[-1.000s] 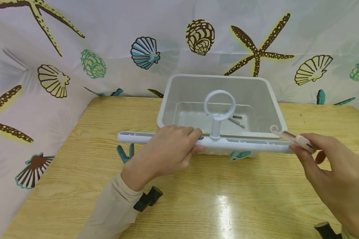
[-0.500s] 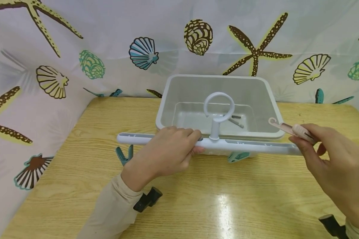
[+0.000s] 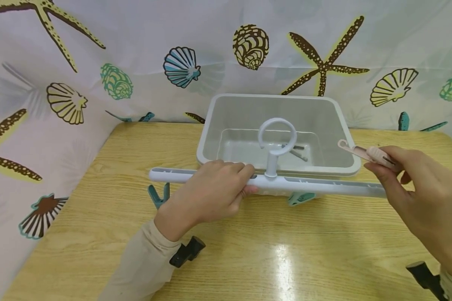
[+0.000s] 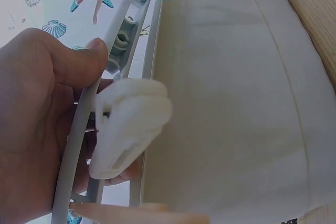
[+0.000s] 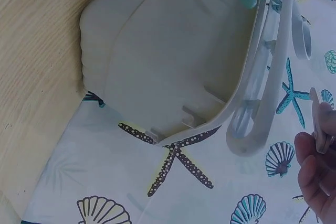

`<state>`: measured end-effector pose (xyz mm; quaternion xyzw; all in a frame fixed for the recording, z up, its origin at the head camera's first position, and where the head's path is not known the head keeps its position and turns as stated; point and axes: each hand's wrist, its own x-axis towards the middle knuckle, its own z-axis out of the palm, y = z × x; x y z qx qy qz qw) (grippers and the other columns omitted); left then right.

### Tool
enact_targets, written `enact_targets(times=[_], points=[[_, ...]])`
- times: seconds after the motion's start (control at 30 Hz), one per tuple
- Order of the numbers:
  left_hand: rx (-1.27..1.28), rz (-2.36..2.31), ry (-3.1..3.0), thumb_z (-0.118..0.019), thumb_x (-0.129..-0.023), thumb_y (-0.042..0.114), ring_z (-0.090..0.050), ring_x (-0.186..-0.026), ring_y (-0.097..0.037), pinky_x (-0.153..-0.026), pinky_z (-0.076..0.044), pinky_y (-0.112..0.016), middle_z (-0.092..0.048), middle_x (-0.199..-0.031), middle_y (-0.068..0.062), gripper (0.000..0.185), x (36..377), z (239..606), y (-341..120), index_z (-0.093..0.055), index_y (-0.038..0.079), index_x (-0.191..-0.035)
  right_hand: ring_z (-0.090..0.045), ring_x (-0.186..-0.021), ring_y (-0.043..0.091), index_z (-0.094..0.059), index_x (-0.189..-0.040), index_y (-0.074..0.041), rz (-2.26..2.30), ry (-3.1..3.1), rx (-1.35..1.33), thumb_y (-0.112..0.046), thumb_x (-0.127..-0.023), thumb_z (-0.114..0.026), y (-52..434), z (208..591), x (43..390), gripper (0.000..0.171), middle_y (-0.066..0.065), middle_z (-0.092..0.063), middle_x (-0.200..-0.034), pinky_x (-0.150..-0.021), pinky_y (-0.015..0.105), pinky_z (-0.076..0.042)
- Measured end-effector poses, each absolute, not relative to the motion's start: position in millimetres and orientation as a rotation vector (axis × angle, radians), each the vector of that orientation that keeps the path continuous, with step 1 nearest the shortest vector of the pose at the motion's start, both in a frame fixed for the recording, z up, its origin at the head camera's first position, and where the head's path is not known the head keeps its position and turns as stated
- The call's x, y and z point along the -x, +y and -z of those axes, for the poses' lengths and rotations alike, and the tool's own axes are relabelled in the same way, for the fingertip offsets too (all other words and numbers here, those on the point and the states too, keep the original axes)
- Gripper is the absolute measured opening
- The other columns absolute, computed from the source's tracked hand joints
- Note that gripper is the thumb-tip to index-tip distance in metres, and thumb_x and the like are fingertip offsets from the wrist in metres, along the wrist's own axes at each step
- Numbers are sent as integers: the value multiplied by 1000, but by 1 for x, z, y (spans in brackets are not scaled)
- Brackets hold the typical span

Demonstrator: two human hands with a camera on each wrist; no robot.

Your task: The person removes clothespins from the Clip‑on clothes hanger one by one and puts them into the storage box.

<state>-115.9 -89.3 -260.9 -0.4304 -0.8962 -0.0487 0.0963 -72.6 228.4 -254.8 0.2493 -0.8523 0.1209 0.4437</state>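
Yellow wood-grain table [image 3: 245,267] nearest. Left hand [image 3: 214,190]: fingers wrapped round a long pale-blue plastic hanger bar [image 3: 324,185], left of its open ring hook [image 3: 295,136]. Right hand [image 3: 429,192]: thumb and fingers pinch a pale-pink plastic clip with a curled hook [image 3: 380,156], near the bar's right end, hook tip over the tub's right front corner. Teal plastic clips on the bar: one near its left end [image 3: 158,197], one right of the ring [image 3: 301,197]. Left wrist view adds a cream plastic clip [image 4: 131,129] by that hand. Bar runs along the near side of a light-grey rectangular plastic tub [image 3: 340,115]; small grey pieces [image 3: 297,154] on its floor. Shell-and-starfish print curtain [image 3: 135,37] behind.
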Motion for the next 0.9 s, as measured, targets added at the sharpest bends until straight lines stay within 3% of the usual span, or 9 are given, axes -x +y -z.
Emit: enact_targets(times=[0.37,0.6,0.77,0.83,0.9], points=[[1264,140,-2645,-54,-99,27,-43,-54,-12,-51,-39,-29,-42,-64,4,26,115,262,-90,-51,9,-82,-58,-56,24,-65,-107,4,-212,-2174,-647,-48,-101,-43,232,240,86,57,15,-67,-82,-54,34,-40],[1264,147,-2647,-54,-99,27,-42,-53,-12,-51,-39,-28,-42,-64,5,26,115,263,-90,-50,9,-82,-56,-56,23,-64,-105,8,-275,-2213,-692,-44,-103,-40,234,238,100,57,18,-66,-81,-56,30,-37],[1272,154,-2657,-53,-100,28,-43,-54,-12,-53,-40,-28,-43,-65,4,26,115,262,-88,-51,8,-84,-57,-57,29,-61,-106,12,-266,-2258,-743,-8,-94,-63,236,237,107,24,24,-65,-84,-52,38,-44],[1276,154,-2655,-53,-100,28,-44,-54,-12,-53,-41,-29,-43,-65,4,26,115,262,-87,-51,8,-84,-59,-59,32,-59,-108,13,-235,-2301,-760,6,-85,-67,235,235,108,26,25,-64,-87,-51,44,-47],[1280,150,-2649,-53,-100,28,-44,-54,-12,-54,-41,-29,-43,-65,4,26,115,262,-87,-51,8,-84,-60,-63,35,-58,-111,13,-221,-2343,-770,11,-81,-67,234,232,109,31,26,-63,-89,-53,47,-48]])
